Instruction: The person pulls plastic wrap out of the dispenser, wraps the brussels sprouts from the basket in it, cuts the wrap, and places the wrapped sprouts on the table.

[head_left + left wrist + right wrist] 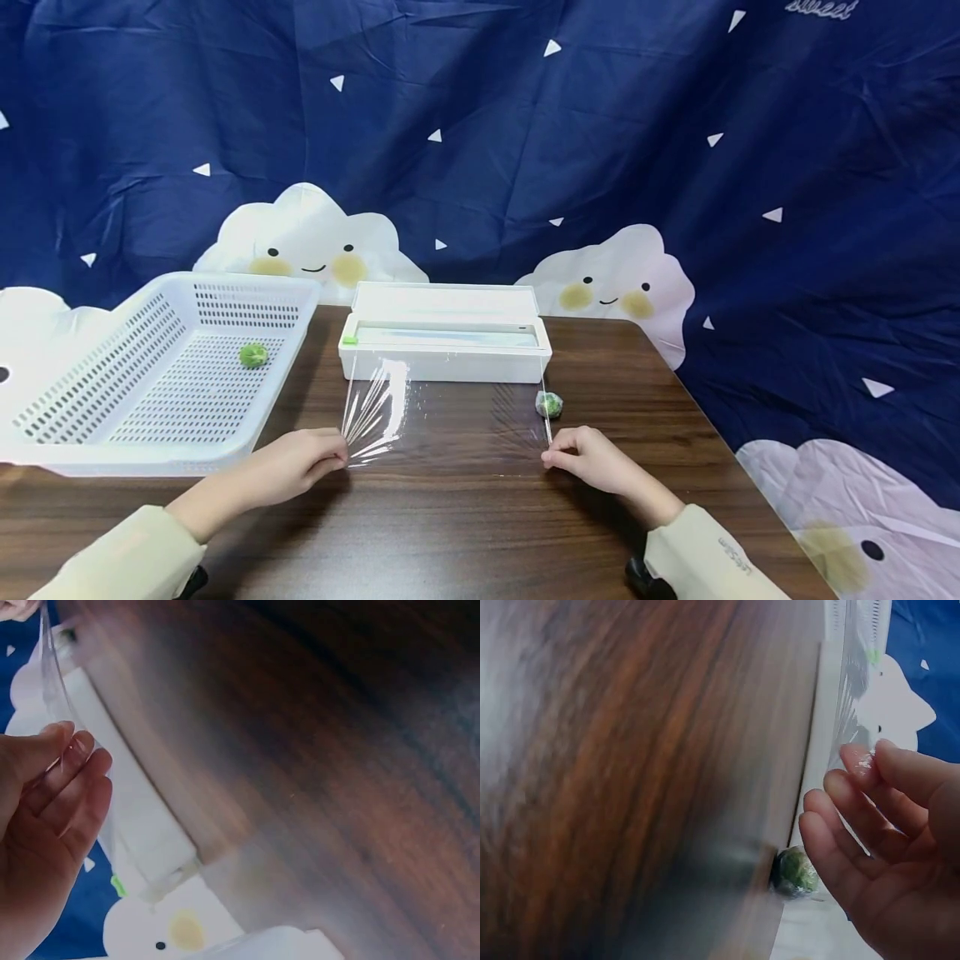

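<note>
A sheet of clear plastic wrap (pixel 450 421) stretches from a white wrap dispenser box (pixel 442 364) toward the person. Its left corner is pinched between thumb and forefinger of the left hand (pixel 311 457), where bright creases gather. The right hand (pixel 600 461) pinches the right corner, and its other fingers curve loosely in the right wrist view. Behind the right hand, beside the sheet's right edge, sits a small green ball-shaped vegetable (pixel 550 406) in shiny wrap. The dispenser's lid (pixel 446 298) stands raised, and a green slider (pixel 349 340) shows at its left end.
A white perforated basket (pixel 277 400) stands at the left, with one small green vegetable (pixel 253 356) in it. The dark wooden table (pixel 420 542) ends at a slanting right edge. A blue curtain (pixel 480 150) with cloud prints hangs behind.
</note>
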A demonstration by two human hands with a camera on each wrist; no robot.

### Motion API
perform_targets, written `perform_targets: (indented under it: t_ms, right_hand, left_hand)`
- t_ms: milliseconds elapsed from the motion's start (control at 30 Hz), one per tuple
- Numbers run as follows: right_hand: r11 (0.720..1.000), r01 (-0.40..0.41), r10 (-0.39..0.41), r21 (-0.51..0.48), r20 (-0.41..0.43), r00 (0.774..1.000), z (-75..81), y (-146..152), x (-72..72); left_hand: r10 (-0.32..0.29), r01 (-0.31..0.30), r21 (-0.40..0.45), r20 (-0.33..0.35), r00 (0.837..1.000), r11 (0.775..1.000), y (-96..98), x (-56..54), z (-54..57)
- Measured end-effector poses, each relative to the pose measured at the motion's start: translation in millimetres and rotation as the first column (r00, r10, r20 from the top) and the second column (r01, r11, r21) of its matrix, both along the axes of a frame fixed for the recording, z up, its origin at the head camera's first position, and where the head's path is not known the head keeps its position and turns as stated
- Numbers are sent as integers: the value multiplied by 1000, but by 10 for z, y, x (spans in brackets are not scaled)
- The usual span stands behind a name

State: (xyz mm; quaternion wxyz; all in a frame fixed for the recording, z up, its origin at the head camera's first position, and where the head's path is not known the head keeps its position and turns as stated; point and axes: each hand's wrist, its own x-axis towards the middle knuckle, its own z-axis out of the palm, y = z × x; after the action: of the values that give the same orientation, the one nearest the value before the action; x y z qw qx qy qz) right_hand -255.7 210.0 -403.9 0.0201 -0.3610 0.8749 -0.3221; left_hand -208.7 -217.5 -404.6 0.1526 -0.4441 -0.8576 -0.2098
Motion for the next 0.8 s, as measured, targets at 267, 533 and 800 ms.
perform_targets:
  t_ms: [267,533,800]
  right_hand:
    - [993,-45,49,108,-34,998,-62,-24,-56]
    - [982,-77,90,173,-68,994,-52,-89,-75]
    - [975,-30,40,222,-40,998,-51,-96,-77]
  left_hand:
    - [21,-20,-89,2,1000,996,68,-15,-74]
    - [54,-49,-163,27,998,985,76,-57,-173]
    - [42,-44,-182,-13,999,982,92,-68,-182]
